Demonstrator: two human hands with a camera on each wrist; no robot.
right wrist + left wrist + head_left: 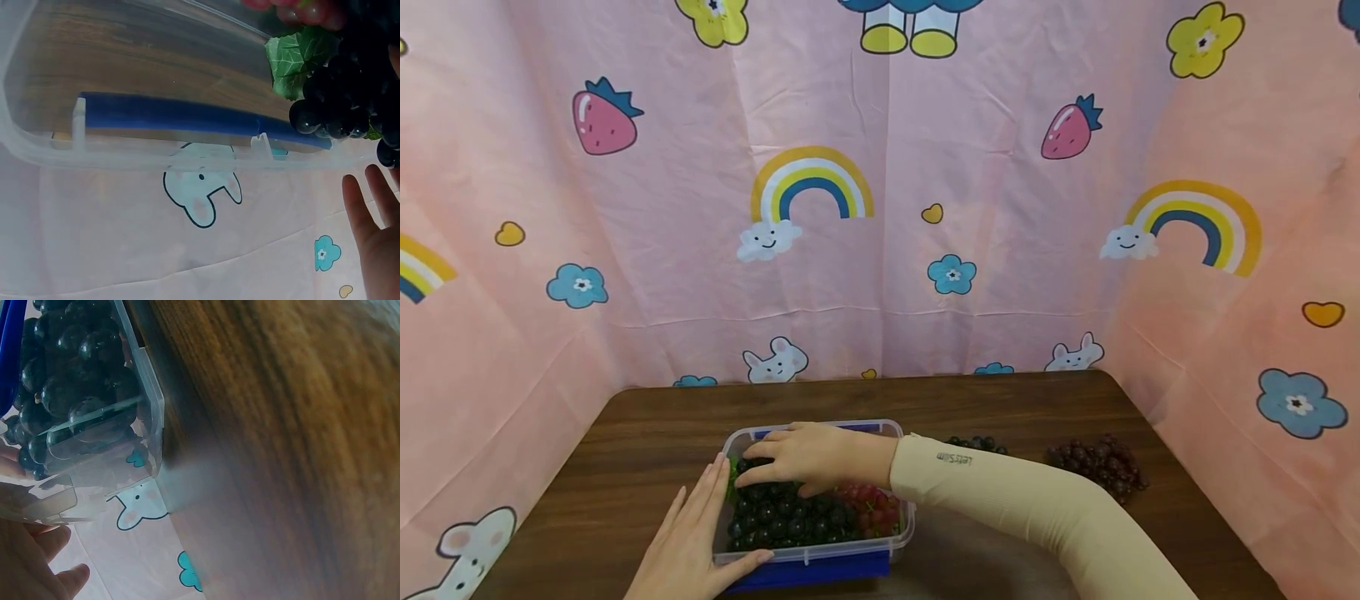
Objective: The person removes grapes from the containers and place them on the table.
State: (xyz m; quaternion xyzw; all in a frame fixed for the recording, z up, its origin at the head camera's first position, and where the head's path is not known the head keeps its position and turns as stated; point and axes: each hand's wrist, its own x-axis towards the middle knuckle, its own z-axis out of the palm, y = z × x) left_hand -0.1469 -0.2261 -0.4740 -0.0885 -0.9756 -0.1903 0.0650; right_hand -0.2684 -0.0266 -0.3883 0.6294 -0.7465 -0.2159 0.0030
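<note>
While the right hand (pixel 808 454) lies curled over the dark grapes (pixel 782 512) inside the clear box (pixel 820 546), the left hand (pixel 688 542) braces its left wall, fingers straight; a firm brace should stop the box sliding. Left wrist view: grapes against the box wall (pixel 147 400), brown desk (pixel 281 425) beside. Right wrist view: a green leaf (pixel 294 56), pink cartoon curtain (pixel 125 237).

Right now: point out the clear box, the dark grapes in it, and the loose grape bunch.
clear box (pixel 820 552), head view, front wall.
dark grapes (pixel 782 517), head view, middle of pile.
loose grape bunch (pixel 1101 464), head view, bunch centre.
</note>
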